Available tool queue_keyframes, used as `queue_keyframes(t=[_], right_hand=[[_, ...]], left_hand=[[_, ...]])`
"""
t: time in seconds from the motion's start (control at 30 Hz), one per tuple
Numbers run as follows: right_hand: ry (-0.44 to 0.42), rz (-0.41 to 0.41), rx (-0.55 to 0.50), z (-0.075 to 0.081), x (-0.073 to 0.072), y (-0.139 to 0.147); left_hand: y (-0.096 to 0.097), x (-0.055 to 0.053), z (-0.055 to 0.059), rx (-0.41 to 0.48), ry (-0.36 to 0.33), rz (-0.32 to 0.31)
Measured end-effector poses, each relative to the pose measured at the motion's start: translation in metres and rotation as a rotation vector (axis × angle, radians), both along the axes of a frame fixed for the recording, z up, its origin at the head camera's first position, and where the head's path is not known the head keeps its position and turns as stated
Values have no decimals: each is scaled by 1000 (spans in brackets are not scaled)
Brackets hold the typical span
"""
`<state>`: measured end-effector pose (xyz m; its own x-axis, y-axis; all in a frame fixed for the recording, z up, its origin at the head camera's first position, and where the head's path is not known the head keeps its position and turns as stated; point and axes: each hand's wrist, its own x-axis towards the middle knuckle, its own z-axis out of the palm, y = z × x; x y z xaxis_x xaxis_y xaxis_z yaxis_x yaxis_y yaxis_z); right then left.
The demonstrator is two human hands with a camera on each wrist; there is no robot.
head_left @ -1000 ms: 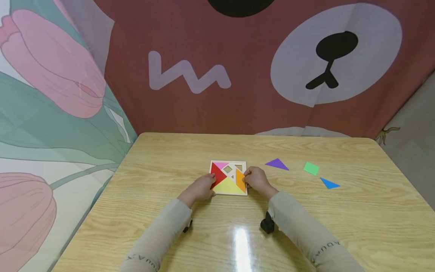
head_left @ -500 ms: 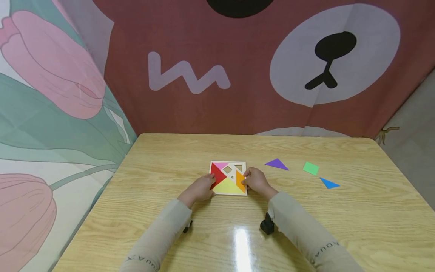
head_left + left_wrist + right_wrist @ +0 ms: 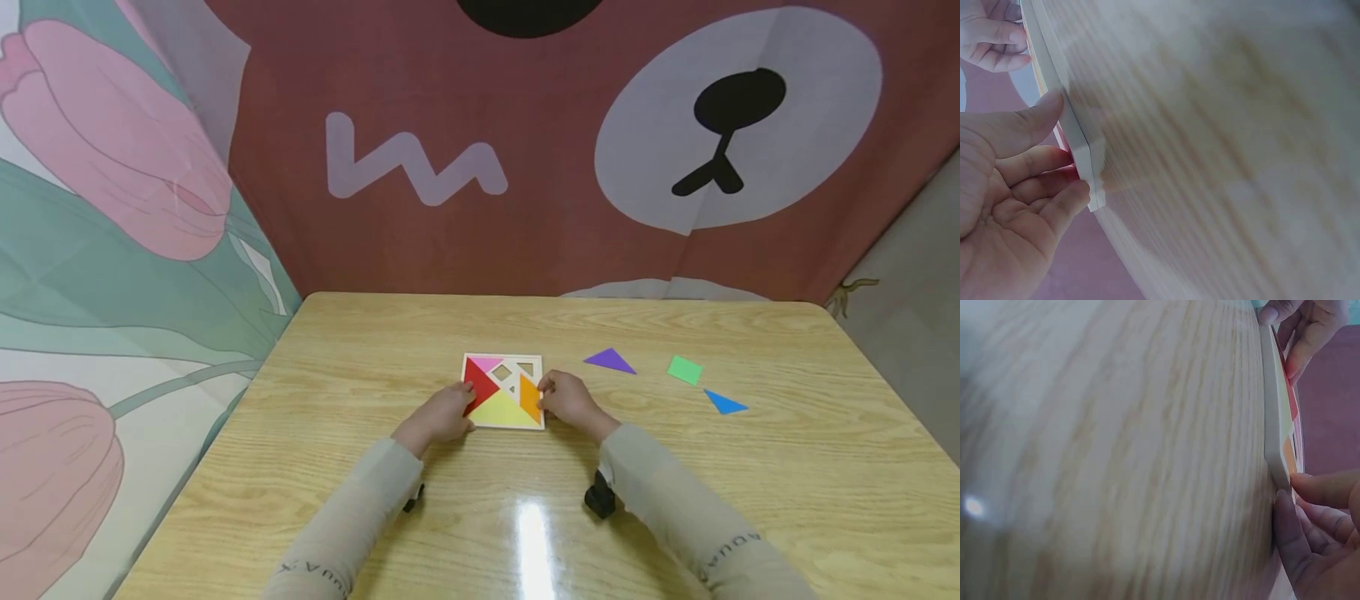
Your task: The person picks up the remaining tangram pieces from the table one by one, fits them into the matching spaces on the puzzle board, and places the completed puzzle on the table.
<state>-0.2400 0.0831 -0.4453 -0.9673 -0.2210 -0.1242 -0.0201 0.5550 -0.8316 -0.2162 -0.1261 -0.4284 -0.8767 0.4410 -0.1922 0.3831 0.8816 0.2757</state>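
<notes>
Hold steady, press evenly

Nearest, the left hand (image 3: 438,414) grips the left edge of the tray (image 3: 1271,394), fingertips at the red triangle (image 3: 482,387); the right hand (image 3: 572,402) pinches the right edge beside the orange piece (image 3: 529,400). The tray sits between them: best keep it level and press orange evenly (whether it is fully seated, I cannot tell). Rightward of the tray lie the blue triangle (image 3: 724,403), then the green piece (image 3: 685,370), then the purple triangle (image 3: 611,362).
</notes>
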Motion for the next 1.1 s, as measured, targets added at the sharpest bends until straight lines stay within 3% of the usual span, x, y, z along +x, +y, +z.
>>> queue_keyframes(t=[0.23,0.67,0.87,0.9,1.1], right_hand=[[66,65,42,2,2,9],[122,66,80,4,3,28],[140,72,33,2,1,38],[180,92,8,-6,-4,43],[267,79,45,-6,-6,52]], left_hand=[[0,-1,-1,-10,11,-20],[-1,-2,-2,-6,-16,13],[-1,-2,-2,-5,-18,6],[-1,-2,-2,-6,-15,4],[-1,-2,-2,-13,5,-15]])
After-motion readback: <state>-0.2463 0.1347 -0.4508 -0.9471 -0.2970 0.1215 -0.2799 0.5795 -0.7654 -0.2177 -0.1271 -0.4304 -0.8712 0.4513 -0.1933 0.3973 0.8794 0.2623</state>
